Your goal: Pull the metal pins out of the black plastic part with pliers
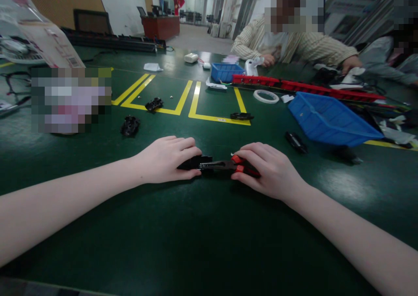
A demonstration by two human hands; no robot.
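My left hand (168, 159) rests on the green table (202, 235), fingers closed over a small black plastic part (193, 161). My right hand (266, 169) grips the red-and-black handles of a pair of pliers (225, 165). The pliers' dark jaws point left and meet the black part between my two hands. Most of the part is hidden under my left fingers.
Other black parts lie beyond: one (130, 126) at the left, one (154, 104) on the yellow floor-tape lines, one (241, 116) in the middle, one (295, 141) by a blue bin (329, 119). A tape roll (266, 96), a red rail (303, 87), and two seated people are across the table.
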